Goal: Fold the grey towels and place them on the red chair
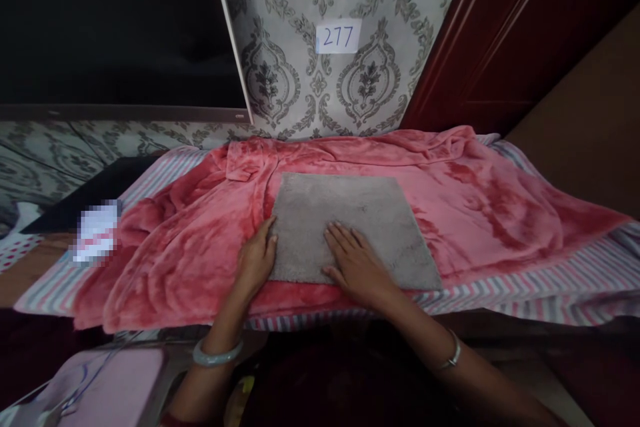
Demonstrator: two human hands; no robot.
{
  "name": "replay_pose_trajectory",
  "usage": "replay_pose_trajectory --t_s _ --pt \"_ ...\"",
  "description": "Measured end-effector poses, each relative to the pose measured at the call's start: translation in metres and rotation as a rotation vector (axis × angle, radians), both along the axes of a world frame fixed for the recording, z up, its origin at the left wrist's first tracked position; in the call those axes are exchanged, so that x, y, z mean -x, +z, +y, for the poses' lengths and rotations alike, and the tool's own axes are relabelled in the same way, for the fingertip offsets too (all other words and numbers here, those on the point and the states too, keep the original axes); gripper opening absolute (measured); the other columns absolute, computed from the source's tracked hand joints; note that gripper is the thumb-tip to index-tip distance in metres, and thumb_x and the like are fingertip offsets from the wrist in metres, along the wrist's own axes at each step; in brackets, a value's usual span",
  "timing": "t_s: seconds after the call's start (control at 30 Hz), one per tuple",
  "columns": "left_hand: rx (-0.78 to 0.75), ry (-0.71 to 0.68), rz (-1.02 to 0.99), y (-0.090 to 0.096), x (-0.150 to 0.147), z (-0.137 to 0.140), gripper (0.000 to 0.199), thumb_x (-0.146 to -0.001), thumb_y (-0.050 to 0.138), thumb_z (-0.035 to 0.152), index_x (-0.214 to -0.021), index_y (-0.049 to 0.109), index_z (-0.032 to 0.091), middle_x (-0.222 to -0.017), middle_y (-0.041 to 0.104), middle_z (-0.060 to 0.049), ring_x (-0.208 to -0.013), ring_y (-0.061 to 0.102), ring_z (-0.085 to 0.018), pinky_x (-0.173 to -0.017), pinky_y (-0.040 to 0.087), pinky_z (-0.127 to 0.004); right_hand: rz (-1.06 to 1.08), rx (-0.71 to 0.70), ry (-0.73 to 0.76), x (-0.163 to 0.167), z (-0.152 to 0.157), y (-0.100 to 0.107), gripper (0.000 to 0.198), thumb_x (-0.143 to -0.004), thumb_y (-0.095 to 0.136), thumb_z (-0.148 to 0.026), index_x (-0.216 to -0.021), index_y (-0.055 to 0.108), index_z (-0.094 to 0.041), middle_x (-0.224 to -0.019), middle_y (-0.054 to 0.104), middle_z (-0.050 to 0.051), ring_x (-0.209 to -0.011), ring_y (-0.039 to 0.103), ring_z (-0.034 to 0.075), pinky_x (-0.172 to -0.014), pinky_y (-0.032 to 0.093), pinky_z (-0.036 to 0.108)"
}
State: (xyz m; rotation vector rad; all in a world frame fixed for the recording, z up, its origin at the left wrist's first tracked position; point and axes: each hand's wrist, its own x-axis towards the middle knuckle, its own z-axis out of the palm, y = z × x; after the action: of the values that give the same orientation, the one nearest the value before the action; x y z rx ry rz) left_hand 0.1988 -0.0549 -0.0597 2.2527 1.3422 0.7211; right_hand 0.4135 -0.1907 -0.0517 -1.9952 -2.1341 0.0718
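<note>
A grey, short-pile mat [345, 203], roughly rectangular, lies flat on a pink plush blanket [480, 213]. My right hand [357, 263] rests palm down on the mat near its middle, fingers stretched out and pointing away from me. At the mat's left edge is my left hand [257, 257], its fingers extended along that edge and the thumb raised beside them. Neither hand has anything gripped in it. The blanket is rumpled at the left and along the back, and smoother to the right of the mat.
Under the blanket, a striped sheet [585, 280] covers the table. A television [120, 33] hangs at the back left. A paper marked 277 [339, 36] is on the patterned wall. A dark red wooden panel [480, 40] stands at the right, and a pink stool [115, 380] sits below left.
</note>
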Motion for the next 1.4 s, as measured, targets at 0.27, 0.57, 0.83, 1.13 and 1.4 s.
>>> replay_pose_trajectory --t_s 0.27,0.57,0.83,1.13,1.4 --pt "-0.014 0.019 -0.01 -0.001 0.001 0.002 0.051 -0.097 0.043 0.03 -0.145 0.053 0.018 -0.138 0.066 -0.01 -0.121 0.067 -0.026 -0.103 0.055 -0.043 0.045 0.052 -0.002 -0.026 0.002 0.019 0.066 -0.103 0.037 -0.05 -0.159 0.039 -0.016 -0.165 0.033 0.014 -0.154 0.027 0.028 -0.124 0.025 0.052" --pt "-0.027 0.009 -0.036 -0.002 0.002 0.003 0.052 -0.096 0.041 0.03 -0.145 0.053 0.017 -0.139 0.066 -0.011 -0.123 0.066 -0.025 -0.103 0.055 -0.041 -0.007 0.048 0.039 0.0 0.11 0.049 0.068 -0.103 0.043 -0.051 -0.162 0.033 -0.02 -0.169 0.02 0.013 -0.156 0.017 0.033 -0.123 0.02 0.059" --pt "-0.057 0.004 -0.048 -0.004 0.005 0.008 0.05 -0.095 0.041 0.032 -0.141 0.058 0.02 -0.134 0.069 -0.01 -0.12 0.067 -0.025 -0.1 0.057 -0.042 -0.011 0.035 0.032 -0.011 0.121 0.027 0.067 -0.103 0.039 -0.056 -0.162 0.032 -0.023 -0.169 0.023 0.01 -0.155 0.021 0.031 -0.123 0.02 0.057" --pt "-0.027 0.01 -0.035 -0.001 0.004 0.006 0.053 -0.096 0.04 0.034 -0.143 0.056 0.017 -0.132 0.07 -0.012 -0.118 0.069 -0.027 -0.1 0.056 -0.043 -0.034 0.066 -0.203 -0.092 0.098 0.022 0.065 -0.105 0.033 -0.056 -0.161 0.034 -0.025 -0.168 0.027 0.009 -0.155 0.024 0.031 -0.123 0.02 0.056" --pt "-0.003 0.033 -0.05 0.001 0.002 0.007 0.055 -0.094 0.04 0.033 -0.143 0.057 0.015 -0.137 0.066 -0.014 -0.123 0.066 -0.029 -0.102 0.054 -0.045 0.084 0.013 -0.44 -0.179 0.055 -0.015 0.07 -0.102 0.034 -0.057 -0.161 0.034 -0.021 -0.169 0.023 0.012 -0.154 0.024 0.035 -0.12 0.03 0.06"
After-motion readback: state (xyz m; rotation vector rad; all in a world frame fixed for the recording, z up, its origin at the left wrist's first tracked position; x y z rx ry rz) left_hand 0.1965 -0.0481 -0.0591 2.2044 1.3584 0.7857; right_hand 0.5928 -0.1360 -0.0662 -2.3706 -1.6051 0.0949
